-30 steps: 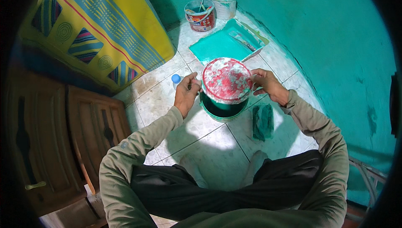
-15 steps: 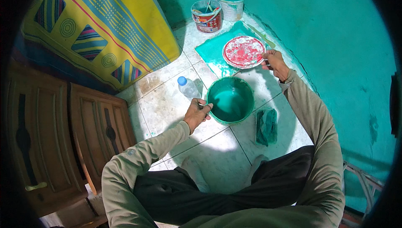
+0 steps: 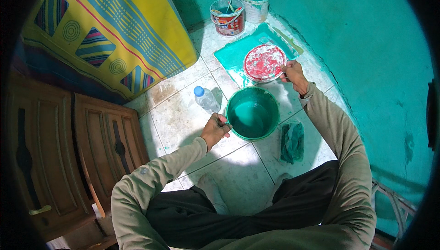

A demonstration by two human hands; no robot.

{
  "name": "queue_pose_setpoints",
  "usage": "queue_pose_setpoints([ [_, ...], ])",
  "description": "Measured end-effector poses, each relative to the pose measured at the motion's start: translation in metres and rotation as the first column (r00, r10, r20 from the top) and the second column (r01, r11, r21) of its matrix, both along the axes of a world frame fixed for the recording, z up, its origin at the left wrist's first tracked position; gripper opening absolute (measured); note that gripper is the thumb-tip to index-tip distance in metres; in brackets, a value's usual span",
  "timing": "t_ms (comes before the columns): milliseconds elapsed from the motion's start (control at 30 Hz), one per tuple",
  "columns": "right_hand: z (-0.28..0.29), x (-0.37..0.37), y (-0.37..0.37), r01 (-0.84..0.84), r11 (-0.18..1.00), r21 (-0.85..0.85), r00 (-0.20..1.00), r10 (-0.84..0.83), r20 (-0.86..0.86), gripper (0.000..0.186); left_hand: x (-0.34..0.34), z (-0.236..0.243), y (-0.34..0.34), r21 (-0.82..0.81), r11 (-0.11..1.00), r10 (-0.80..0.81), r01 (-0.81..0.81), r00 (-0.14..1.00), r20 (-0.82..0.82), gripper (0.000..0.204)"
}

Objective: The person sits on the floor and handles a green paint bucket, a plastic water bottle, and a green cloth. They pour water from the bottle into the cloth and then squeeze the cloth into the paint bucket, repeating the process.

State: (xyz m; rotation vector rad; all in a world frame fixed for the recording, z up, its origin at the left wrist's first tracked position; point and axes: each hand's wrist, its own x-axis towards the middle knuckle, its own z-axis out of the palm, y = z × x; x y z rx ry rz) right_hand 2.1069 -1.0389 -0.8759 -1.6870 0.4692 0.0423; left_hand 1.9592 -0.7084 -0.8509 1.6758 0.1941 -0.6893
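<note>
- Turquoise painted wall (image 3: 366,57) curves along the right, meeting a pale, stained tile floor (image 3: 176,112).
- Round green bucket (image 3: 240,97) with green paint inside stands upright on the tiles, its mouth uncovered.
- Left hand (image 3: 216,130) is at the bucket's left rim, fingers bent and thumb touching the edge; whether they grip it, I cannot tell.
- Right hand (image 3: 294,75) pinches the right edge of a round red lid smeared with white (image 3: 264,63), between thumb and fingers.
- That lid is beyond the bucket, overlapping in view the near edge of a shallow turquoise paint tray (image 3: 233,53); contact between them cannot be judged.
- Clear plastic bottle with a blue cap (image 3: 207,101) stands just left of the bucket, narrowing the room on that side.
- Dark green, crumpled rectangular bundle (image 3: 292,142) lies near the bucket's right edge.
- Bare tile stretches from the bucket back to the feet, giving room there.
</note>
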Motion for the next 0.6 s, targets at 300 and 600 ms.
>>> queue_pose_setpoints([
  [300,0.008,0.036,0.017,-0.060,0.699,-0.713,0.873,0.383,0.302,0.035,0.002,0.004,0.001,0.026,0.998,-0.049,0.049,0.999,-0.009,0.031],
  [600,-0.003,0.046,0.050,-0.036,0.238,-0.971,0.639,0.752,0.161,0.026,-0.005,0.004,0.000,0.064,0.998,0.029,-0.027,0.999,-0.033,0.036],
])
